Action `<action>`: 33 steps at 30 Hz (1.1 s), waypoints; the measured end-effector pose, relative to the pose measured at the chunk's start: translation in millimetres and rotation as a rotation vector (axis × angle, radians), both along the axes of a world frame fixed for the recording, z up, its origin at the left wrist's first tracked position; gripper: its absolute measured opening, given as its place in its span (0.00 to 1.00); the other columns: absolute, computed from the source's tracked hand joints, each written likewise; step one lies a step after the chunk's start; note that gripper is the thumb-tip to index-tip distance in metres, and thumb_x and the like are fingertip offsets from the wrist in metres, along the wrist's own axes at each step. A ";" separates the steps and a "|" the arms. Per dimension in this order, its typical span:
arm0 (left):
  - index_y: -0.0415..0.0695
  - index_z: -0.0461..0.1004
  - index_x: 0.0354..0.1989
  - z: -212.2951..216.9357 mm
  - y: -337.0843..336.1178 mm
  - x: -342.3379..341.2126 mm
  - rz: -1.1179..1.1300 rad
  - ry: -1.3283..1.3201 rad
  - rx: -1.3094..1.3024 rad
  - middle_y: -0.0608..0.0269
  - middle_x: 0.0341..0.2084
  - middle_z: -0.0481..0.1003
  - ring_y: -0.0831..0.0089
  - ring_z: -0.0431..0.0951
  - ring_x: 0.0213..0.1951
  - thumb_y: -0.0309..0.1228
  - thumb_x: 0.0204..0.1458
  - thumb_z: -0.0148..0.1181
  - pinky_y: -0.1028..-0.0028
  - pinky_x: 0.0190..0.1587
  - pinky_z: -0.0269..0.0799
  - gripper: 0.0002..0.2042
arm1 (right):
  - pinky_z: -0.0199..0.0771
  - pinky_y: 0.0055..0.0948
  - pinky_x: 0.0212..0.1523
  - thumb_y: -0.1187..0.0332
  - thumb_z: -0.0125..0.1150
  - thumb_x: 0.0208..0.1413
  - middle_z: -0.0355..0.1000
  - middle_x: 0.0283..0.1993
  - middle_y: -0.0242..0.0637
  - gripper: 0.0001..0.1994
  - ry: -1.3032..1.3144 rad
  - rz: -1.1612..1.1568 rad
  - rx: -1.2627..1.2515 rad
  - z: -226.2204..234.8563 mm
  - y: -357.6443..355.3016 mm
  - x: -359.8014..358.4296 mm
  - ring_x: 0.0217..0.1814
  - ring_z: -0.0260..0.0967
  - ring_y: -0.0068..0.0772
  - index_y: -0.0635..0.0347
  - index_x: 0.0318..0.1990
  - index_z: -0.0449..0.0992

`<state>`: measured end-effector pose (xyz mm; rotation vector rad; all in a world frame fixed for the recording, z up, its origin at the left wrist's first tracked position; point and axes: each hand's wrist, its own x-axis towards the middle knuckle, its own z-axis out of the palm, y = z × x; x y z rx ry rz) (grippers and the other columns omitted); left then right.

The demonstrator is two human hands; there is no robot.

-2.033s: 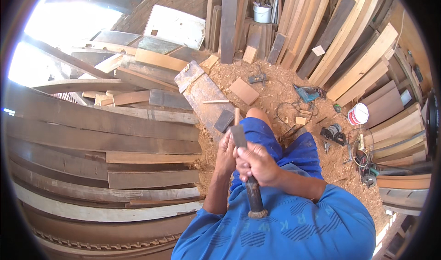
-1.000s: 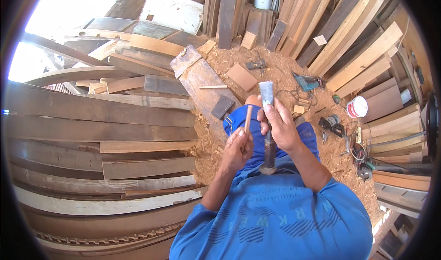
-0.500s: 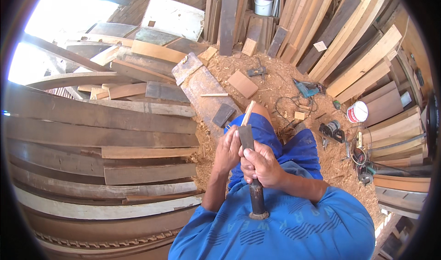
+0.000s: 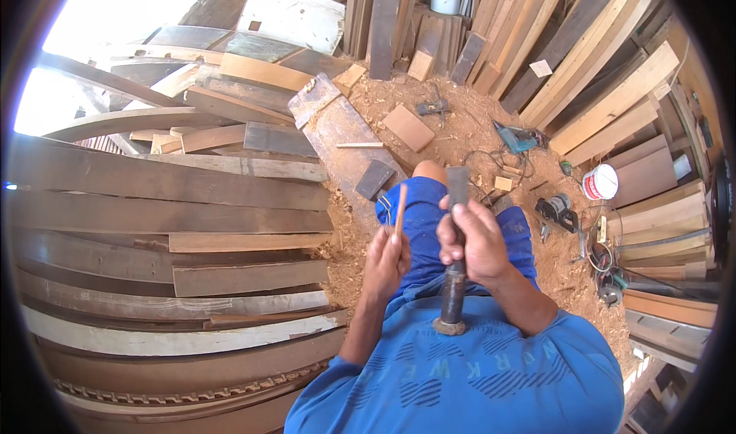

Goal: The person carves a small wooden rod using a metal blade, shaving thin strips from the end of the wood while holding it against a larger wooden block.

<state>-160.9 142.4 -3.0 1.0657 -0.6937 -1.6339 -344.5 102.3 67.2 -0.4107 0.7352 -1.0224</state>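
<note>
My left hand is closed around a thin wooden strip, which points up and away from my thumb and fingers. In my right hand is a wide chisel, gripped around its upper handle and the base of the blade. The chisel's flat dark blade points away from me, and its dark handle ends close to my blue shirt. A gap separates the chisel from the strip. Both hands are above my lap, over the blue shorts.
A worn plank in front bears a dark block and a thin stick. Shavings cover the floor around a reddish board, a teal power tool and a white bucket. Stacked boards fill the left side.
My hands were together, with the chisel against the strip. Now they are apart: the chisel has moved right in my right hand, while the strip has come lower with my left.
</note>
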 end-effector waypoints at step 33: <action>0.42 0.71 0.36 42.5 -52.7 -8.5 0.248 -0.214 -0.062 0.71 0.20 0.67 0.84 0.64 0.22 0.39 0.68 0.41 0.79 0.24 0.62 0.16 | 0.67 0.25 0.22 0.61 0.44 0.68 0.56 0.23 0.24 0.09 -0.162 0.275 0.030 9.3 12.8 56.7 0.18 0.54 0.15 0.55 0.42 0.65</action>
